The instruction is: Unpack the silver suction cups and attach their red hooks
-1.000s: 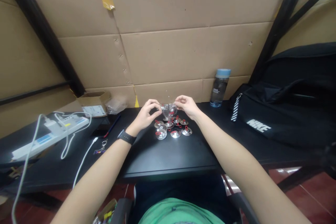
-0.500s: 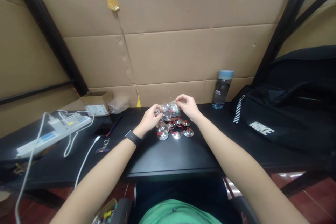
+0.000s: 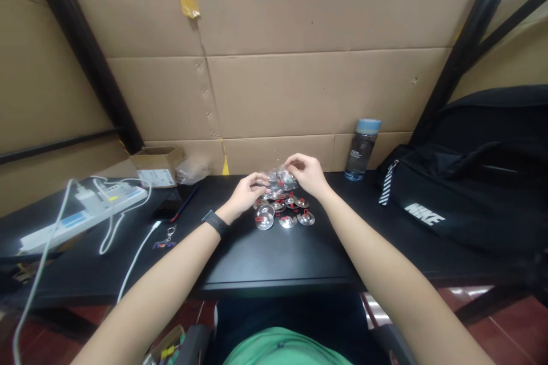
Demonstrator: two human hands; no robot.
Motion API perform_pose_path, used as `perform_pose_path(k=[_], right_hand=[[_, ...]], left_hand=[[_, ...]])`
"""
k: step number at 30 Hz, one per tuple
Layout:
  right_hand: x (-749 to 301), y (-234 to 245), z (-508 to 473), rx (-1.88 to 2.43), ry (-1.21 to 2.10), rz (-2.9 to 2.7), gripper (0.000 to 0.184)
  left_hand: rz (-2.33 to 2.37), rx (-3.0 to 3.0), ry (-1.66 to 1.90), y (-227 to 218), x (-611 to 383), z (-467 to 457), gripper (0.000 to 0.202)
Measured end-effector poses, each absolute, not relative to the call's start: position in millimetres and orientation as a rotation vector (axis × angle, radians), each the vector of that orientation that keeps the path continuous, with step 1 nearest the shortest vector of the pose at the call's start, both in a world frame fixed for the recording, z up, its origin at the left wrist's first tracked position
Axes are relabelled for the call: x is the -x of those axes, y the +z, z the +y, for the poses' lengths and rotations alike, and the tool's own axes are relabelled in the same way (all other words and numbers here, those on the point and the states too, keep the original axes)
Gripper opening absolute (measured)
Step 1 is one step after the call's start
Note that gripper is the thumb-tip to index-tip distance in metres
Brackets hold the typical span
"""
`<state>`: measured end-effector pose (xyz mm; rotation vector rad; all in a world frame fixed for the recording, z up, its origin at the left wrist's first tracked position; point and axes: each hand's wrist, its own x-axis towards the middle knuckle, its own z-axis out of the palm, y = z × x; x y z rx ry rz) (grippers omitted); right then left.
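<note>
Between my two hands is a clear plastic bag [image 3: 280,178] with shiny metal discs inside. My left hand [image 3: 247,191] pinches its left side between thumb and fingers. On the bag's upper right edge my right hand [image 3: 307,174] is closed, fingertips together. Just in front of the bag, several small silver finger cymbals [image 3: 264,220] with red loops lie in a loose cluster on the black table [image 3: 278,259]. Some overlap one another, and the rear ones are partly hidden under the bag.
To the right stand a blue-capped water bottle [image 3: 362,151] and a large black bag [image 3: 454,194]. On the left are a white power strip [image 3: 81,219] with cables, a small cardboard box [image 3: 158,166], crumpled clear plastic [image 3: 192,171], a phone [image 3: 166,208] and a keychain [image 3: 166,239]. Cardboard panels [image 3: 278,91] rise behind.
My hands stay on the bag at nearly the same place, with only a slight shift. The cymbals on the table look unchanged; the camera view has tilted a little.
</note>
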<state>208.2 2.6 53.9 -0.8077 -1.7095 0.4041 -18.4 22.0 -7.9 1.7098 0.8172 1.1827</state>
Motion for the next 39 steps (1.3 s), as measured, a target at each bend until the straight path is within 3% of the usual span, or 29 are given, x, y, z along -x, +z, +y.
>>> perform_pose_path(k=[5,9,18,23,28,33,39], right_hand=[[-204.4,64.6,-11.7,0.832,0.014,-1.918,0.019],[-204.6,68.7,-15.1,0.751,-0.082,-2.053,0.026],[-208.4,72.9,-18.1,0.772,0.001,-1.995,0.025],[-206.5,66.2,-13.6,0.796,0.047,-1.968,0.024],[-214.3,64.1,-7.1,0.837,0.107,-1.860,0.018],[-231.5,62.8,4.0,0.897,0.163,-1.718,0.015],[-249.4,53.7,23.5,1.034,0.029,-1.655,0.015]], left_hand=[[0.928,-1.733,1.020,-11.0,15.9,19.0,0.035],[0.921,-1.749,0.971,-8.3,11.8,13.7,0.035],[0.858,-1.650,0.954,-10.2,11.9,13.5,0.038],[0.871,-1.866,0.946,-12.2,16.4,19.6,0.029],[0.936,-2.100,1.052,-11.8,18.1,24.4,0.020],[0.990,-2.015,1.145,-2.5,27.8,25.8,0.026],[1.187,-2.141,1.307,3.5,52.0,40.7,0.021]])
